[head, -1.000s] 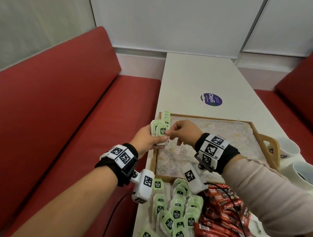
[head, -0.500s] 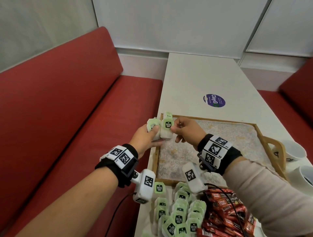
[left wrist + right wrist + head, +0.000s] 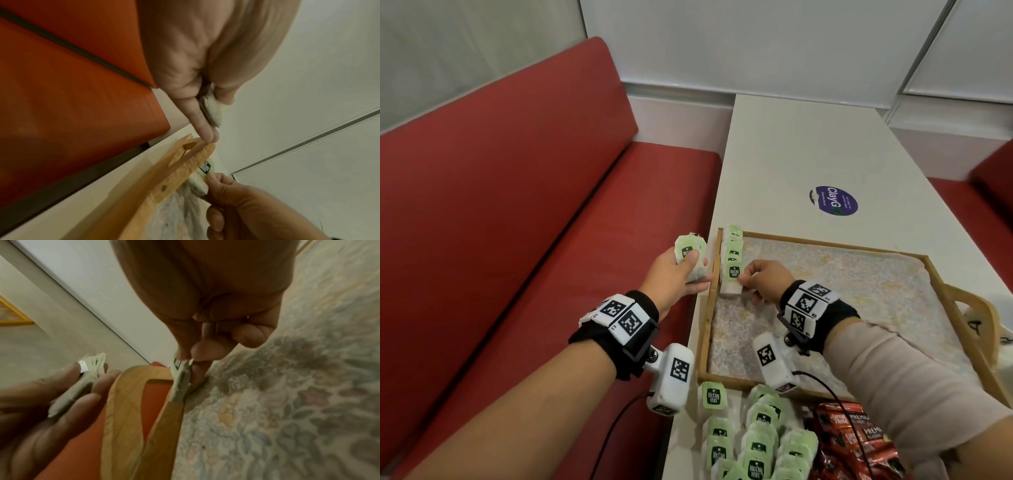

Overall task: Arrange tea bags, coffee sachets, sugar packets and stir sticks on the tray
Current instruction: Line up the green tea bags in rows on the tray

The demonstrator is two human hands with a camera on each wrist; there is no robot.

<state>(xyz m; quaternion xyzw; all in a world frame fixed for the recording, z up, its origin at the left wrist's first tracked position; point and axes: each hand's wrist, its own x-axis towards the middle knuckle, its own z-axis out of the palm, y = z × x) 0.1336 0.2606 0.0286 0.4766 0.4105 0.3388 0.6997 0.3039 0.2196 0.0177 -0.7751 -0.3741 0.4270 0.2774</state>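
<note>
**Tea bags fed one at a time into a row along the tray's left rim**

At the far left, a small stack of tea bags (image 3: 688,255) is gripped in the left hand (image 3: 674,277), thumb over the top label, and is held just outside the tray (image 3: 709,322). It appears to be kept there as a ready supply, close enough for single bags to be drawn off.

Just inside the left rim, a row (image 3: 732,248) of tea bags is leaned against the wood, labels facing up, so that each is propped by the rim and the one behind. The nearest bag (image 3: 732,277) is pinched by its label between thumb and forefinger of the right hand (image 3: 763,281) and is being set at the near end of that row; the remaining fingers are curled under.

On the counter (image 3: 808,144) below the tray, loose tea bags (image 3: 756,442) are spread, and to their right red sachets (image 3: 849,438) are heaped, not yet placed. Sugar packets and stir sticks cannot be made out.
</note>
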